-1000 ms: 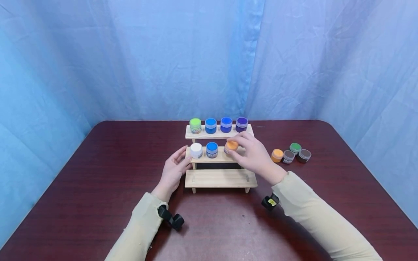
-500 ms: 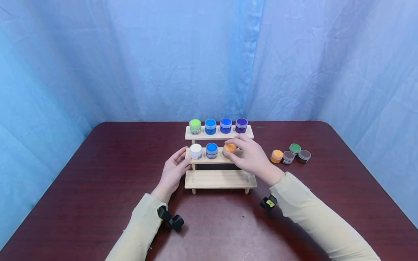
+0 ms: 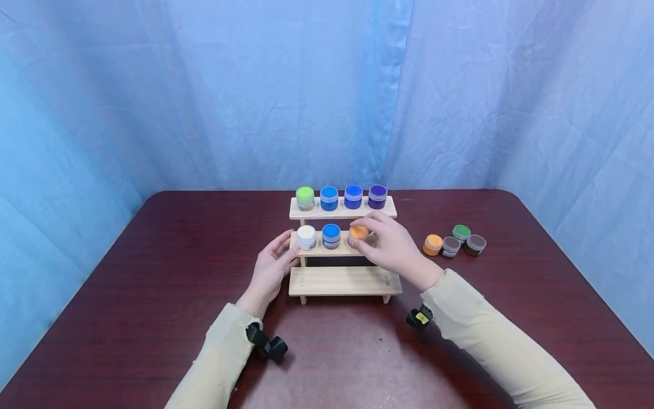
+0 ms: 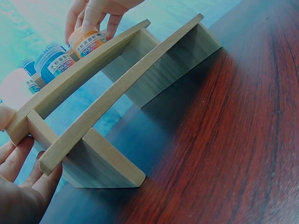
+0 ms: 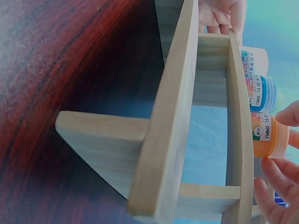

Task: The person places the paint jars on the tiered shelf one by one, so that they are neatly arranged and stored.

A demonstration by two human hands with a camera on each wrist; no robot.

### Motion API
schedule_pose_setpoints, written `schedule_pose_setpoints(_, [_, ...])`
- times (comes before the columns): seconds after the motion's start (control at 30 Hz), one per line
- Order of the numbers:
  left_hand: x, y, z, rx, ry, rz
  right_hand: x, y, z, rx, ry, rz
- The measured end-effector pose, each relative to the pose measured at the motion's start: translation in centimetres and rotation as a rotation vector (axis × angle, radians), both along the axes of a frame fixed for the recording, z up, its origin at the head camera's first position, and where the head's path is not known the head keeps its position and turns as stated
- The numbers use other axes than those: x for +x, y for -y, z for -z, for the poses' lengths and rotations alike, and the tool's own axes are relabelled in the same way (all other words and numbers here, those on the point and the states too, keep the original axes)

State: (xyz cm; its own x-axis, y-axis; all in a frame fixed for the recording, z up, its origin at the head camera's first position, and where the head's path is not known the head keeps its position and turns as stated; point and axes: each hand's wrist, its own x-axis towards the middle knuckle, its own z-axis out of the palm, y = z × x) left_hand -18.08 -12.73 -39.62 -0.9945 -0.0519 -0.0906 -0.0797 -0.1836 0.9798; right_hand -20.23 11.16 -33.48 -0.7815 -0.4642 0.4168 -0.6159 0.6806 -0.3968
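Note:
A three-step wooden display rack point(image 3: 344, 281) stands mid-table. My left hand point(image 3: 268, 272) grips the left end of its middle shelf, thumb above and fingers below in the left wrist view. On that shelf, a white paint jar point(image 3: 307, 237) and a blue paint jar point(image 3: 331, 236) stand side by side. To their right, my right hand point(image 3: 392, 243) pinches an orange paint jar point(image 5: 264, 135) between thumb and fingers; it sits upright on the shelf. The right wrist view shows the jar's label, a small distance from the blue one.
Light green point(image 3: 305, 199), blue point(image 3: 329, 199), deep blue point(image 3: 353, 197) and purple point(image 3: 377, 197) jars line the top shelf. Right of the rack, a second orange jar point(image 3: 432, 245), a green jar point(image 3: 461, 233) and two dark jars point(image 3: 476, 245) cluster on the dark red table point(image 3: 194, 244). Blue curtains hang behind.
The right hand has slid the orange jar slightly left along the middle shelf, closer to the blue jar. My left hand has stayed on the rack.

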Motion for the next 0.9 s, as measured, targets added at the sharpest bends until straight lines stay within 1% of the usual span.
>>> schedule_pose_setpoints(0.47, [0.08,0.22,-0.14,-0.002,0.007,0.001,-0.11,0.38,-0.06,0.025,0.047,0.002])
schedule_pose_setpoints(0.9, [0.08,0.28,-0.1,-0.002,-0.002,0.001,-0.24,0.47,-0.38,0.066,0.068,0.013])
